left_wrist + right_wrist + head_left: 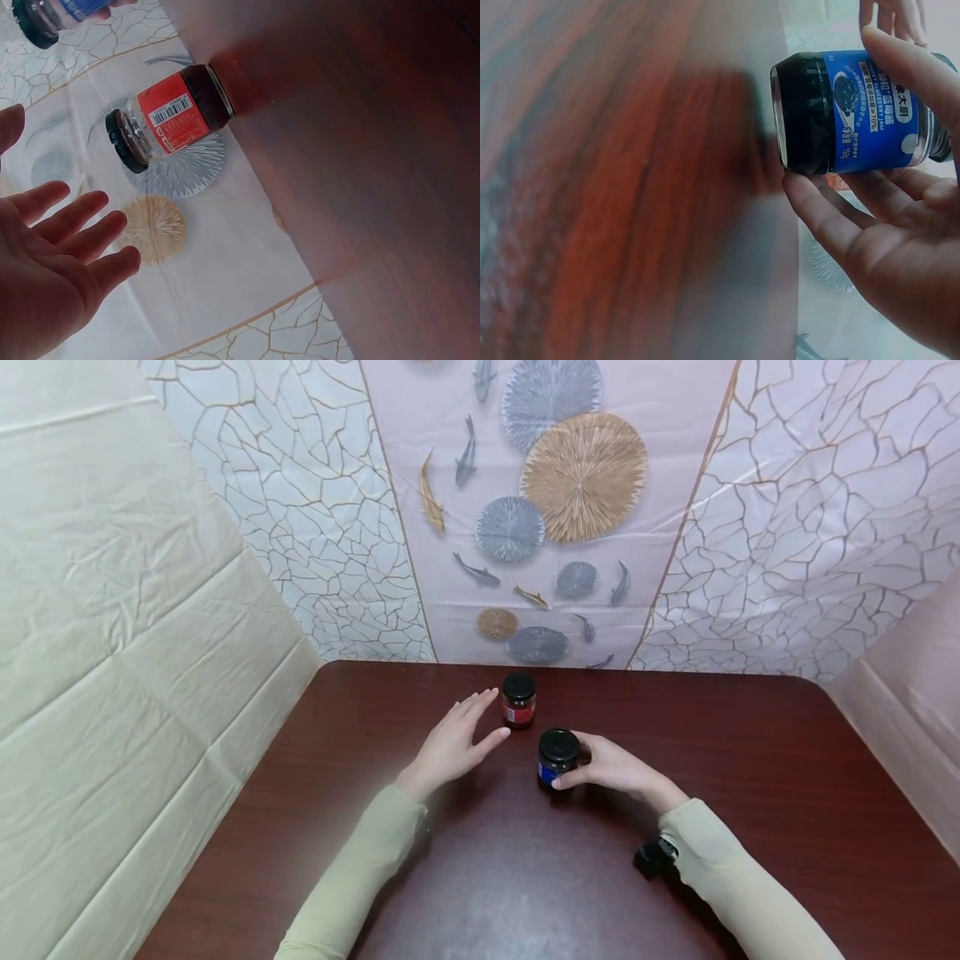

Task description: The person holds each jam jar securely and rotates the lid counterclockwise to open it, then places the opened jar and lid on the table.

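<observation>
My right hand (618,768) grips a jar of blueberry jam (558,760), thumb on one side and fingers round the other. This jar has a black lid and a blue label (874,112), which faces the right wrist camera. Whether its base touches the table I cannot tell. A second jar (519,702), with a black lid and a red label, stands upright farther back on the table. Beside that red-labelled jar, to its left, my left hand (453,743) has its fingers extended and holds nothing. The barcode on the red label (172,110) shows in the left wrist view.
The dark reddish-brown table (480,877) has a glossy, reflective top. A patterned cloth backdrop (465,527) hangs behind its far edge, and pale cloth (135,652) stands along the left. A small black device (651,858) sits at the right wrist.
</observation>
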Demonstrator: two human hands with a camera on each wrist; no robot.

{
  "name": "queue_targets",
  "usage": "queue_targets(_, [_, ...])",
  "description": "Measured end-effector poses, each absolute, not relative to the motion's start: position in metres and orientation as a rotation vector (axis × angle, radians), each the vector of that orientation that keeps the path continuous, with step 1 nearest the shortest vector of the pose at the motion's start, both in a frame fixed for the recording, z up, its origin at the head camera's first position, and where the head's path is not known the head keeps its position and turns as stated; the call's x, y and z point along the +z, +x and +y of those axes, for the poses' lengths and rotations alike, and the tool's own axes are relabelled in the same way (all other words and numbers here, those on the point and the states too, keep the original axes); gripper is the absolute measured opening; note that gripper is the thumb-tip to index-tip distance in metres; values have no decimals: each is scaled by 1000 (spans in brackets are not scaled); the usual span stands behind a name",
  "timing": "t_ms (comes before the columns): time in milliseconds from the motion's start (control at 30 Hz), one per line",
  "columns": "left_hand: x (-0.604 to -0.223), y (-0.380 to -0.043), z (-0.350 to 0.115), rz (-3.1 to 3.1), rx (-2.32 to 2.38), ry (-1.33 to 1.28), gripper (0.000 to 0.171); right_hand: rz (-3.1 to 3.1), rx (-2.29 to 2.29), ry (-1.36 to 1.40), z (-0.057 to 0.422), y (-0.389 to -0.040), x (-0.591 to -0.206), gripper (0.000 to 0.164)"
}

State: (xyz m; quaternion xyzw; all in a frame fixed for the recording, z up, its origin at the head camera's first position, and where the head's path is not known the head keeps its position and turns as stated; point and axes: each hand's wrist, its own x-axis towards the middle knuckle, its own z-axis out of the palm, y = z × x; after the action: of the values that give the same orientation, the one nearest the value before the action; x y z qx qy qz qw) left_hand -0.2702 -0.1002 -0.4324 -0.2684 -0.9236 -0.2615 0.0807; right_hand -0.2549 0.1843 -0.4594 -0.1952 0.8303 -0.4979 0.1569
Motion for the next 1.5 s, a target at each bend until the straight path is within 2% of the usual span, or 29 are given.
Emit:
queue_targets(600, [-436, -267, -94, -2767, -770, -831, 72, 2512, -1423, -492, 192, -246, -414, 69])
queue_targets(1133, [-434, -257, -86, -2732, -611, -941, 72, 2527, -1590, -513, 190, -225, -392, 59])
queue_targets(1267, [-430, -250, -84, -2710, -599, -984, 71, 2539, -1587, -558, 185, -220, -391, 59])
queue_targets(1500, [-403, -240, -88, -2590, -897, -1131, 68, 2463, -1648, -615, 178, -210, -392, 60])
